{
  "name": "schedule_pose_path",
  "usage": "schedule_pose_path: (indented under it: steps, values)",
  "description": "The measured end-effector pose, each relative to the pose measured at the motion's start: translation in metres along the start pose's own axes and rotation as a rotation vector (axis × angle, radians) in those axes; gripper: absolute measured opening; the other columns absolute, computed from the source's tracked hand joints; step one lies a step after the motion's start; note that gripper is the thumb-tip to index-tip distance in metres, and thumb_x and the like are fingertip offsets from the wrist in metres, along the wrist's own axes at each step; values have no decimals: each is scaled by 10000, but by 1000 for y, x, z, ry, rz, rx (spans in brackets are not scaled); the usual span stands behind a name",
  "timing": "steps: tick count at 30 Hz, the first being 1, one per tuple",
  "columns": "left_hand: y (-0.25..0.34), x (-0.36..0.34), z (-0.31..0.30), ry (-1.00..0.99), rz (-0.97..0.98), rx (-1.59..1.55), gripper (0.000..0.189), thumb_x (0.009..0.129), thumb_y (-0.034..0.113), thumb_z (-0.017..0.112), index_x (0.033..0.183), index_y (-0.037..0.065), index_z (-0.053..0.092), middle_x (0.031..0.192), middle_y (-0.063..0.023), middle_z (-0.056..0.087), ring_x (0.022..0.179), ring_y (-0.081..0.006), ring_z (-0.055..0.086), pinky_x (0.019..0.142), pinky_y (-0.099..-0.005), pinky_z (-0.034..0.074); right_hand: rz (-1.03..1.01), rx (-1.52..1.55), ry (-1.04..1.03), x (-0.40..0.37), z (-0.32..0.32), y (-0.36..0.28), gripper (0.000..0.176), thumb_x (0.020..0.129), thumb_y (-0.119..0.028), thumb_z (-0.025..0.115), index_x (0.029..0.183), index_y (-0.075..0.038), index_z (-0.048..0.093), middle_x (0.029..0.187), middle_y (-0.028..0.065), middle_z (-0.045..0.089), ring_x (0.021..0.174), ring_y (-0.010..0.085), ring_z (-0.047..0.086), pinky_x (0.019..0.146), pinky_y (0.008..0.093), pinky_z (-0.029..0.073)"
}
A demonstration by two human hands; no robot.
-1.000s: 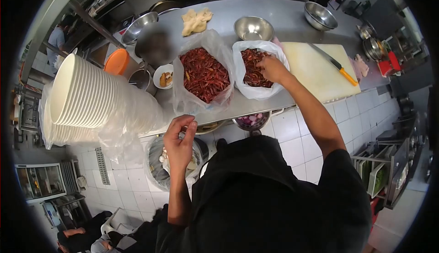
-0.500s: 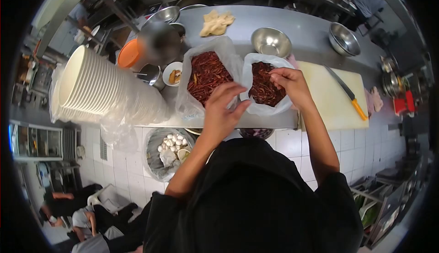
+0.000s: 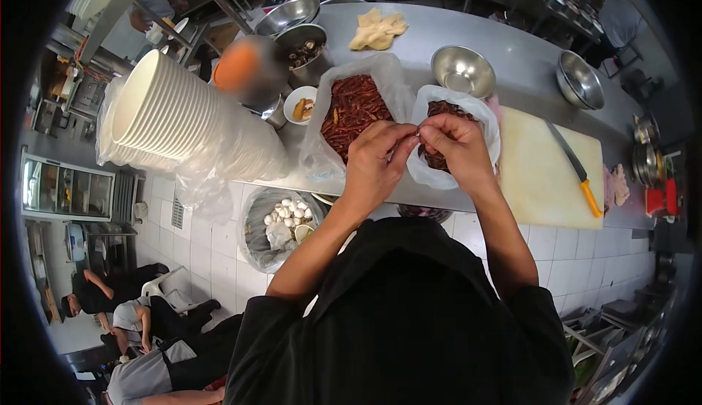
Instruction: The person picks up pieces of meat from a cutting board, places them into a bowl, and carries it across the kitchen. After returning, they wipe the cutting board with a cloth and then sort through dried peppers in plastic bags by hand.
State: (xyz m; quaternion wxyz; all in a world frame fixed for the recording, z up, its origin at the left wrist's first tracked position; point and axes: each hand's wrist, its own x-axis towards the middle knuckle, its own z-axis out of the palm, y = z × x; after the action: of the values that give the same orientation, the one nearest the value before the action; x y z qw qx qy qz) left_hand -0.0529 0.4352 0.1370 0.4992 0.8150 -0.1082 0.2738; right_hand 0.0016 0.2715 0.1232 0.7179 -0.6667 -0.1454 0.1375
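Note:
Two plastic-lined containers stand side by side on the steel counter: the left one holds red dried chilies [image 3: 356,105], the right one, rimmed by a white bag [image 3: 491,123], holds darker dried pieces [image 3: 439,160]. My left hand [image 3: 376,158] is pinched at the right edge of the chilies. My right hand [image 3: 459,145] pinches too, over the darker pieces. Their fingertips meet between the containers around something small, too tiny to make out.
A cutting board [image 3: 534,178] bears a knife with a yellow handle [image 3: 589,199]. Steel bowls [image 3: 463,72] [image 3: 580,79], a cloth [image 3: 378,30] and stacked white tubs [image 3: 183,116] are on the counter. A lined bin [image 3: 256,240] holds white bulbs. Several people [image 3: 131,313] are at lower left.
My left hand has closed from a spread pose into a pinch. My right hand has moved left, and both hands' fingertips now meet. The view has shifted slightly.

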Motion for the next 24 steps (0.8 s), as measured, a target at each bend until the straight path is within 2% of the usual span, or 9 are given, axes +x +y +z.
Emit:
schedule_pose_path:
  steps: [3,9,13,15,18,22,24]
  values:
    - [-5,-4,-10,-14,-2,15,125,820,-3,712,942,7,690,838,-119,656,752,-286,641,685,-361,509,9,-69,-52,0,10,-2,119,955,-103,624,951,2,679,803,-4,630,737,64,552,683,211,454]
    - [-10,-11,-27,-17,19,22,101,829,-16,687,930,-15,674,837,-136,648,748,-293,639,693,-361,508,56,-46,-116,2,26,-2,116,949,-96,613,950,6,668,825,11,624,749,86,545,696,235,442]
    - [-13,-13,-35,-17,-51,-40,92,853,-12,663,942,-16,684,871,-130,679,751,-240,674,677,-309,525,88,457,-182,6,35,22,140,941,-115,637,970,12,688,847,30,658,734,94,557,692,255,457]
    - [-18,-14,-35,-16,-84,-56,115,845,-2,669,958,-14,692,894,-135,685,771,-261,676,695,-317,525,119,613,-173,5,38,25,138,941,-117,642,981,7,687,864,36,662,737,98,560,691,257,455]
    - [-49,-12,-38,-48,-61,98,160,827,20,685,984,-2,709,940,-142,696,823,-290,679,740,-331,526,26,390,146,-4,39,16,137,940,-111,638,993,5,688,861,42,669,734,100,575,697,251,461]
    - [-111,5,-44,-206,71,412,212,806,52,703,1015,28,730,1007,-144,707,905,-318,676,805,-338,521,-116,164,284,-19,40,-1,114,915,-58,658,1003,11,683,865,40,677,742,94,594,715,240,476]
    - [-117,14,-57,-219,13,369,205,811,67,709,1013,36,733,1039,-140,707,917,-312,679,817,-336,521,-167,88,298,-26,50,-10,108,897,-14,674,1001,11,679,870,38,678,768,85,598,716,231,479]
